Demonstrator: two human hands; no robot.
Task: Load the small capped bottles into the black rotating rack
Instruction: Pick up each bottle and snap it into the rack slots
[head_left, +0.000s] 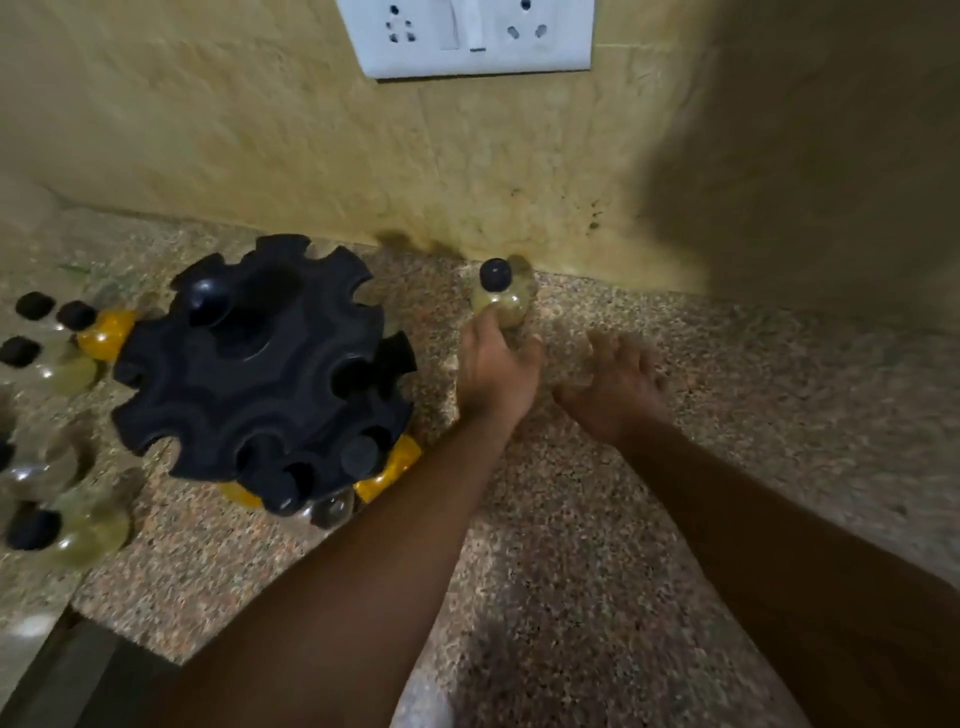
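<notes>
The left hand (496, 371) grasped a small capped bottle (501, 299) close to the wall (260, 130), at two o'clock from the black rack (260, 374) on the speckled tabletop (571, 545). The right hand (613, 382), at the bottle's four o'clock, hovered released with its fingers spread. More bottles (67, 371) stood at the rack's nine o'clock.

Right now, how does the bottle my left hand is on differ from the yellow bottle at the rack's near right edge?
The pale bottle is outside the rack, near the wall, gripped by the left hand; the yellow bottle sits slotted in the black rack, untouched. The pale bottle's contents look faintly greenish, while the yellow bottle's are bright amber. Both are small, clear-walled and black-capped.
</notes>
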